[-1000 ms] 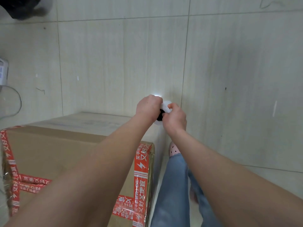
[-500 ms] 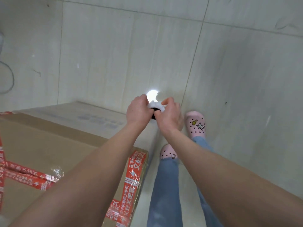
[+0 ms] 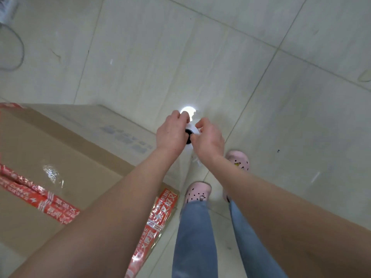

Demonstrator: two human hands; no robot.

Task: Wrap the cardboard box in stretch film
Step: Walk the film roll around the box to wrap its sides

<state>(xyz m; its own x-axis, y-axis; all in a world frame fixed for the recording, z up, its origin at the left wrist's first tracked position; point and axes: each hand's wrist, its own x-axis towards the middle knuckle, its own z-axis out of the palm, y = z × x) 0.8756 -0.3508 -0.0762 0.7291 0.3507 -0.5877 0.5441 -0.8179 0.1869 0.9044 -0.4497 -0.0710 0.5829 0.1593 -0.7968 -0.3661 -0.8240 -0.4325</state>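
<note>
I hold the stretch film roll (image 3: 194,130) in left hand (image 3: 170,134) and right hand (image 3: 209,140), fingers curled round it, off the far right corner of the cardboard box (image 3: 60,149). Judged: film thin, clingy, tearable; grip the stiff core.

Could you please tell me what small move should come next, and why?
Probably carry the stretch film roll round the near corner of the cardboard box, pulling taut. The left hand and right hand grip it just past that corner, and film seems to run down there.
</note>
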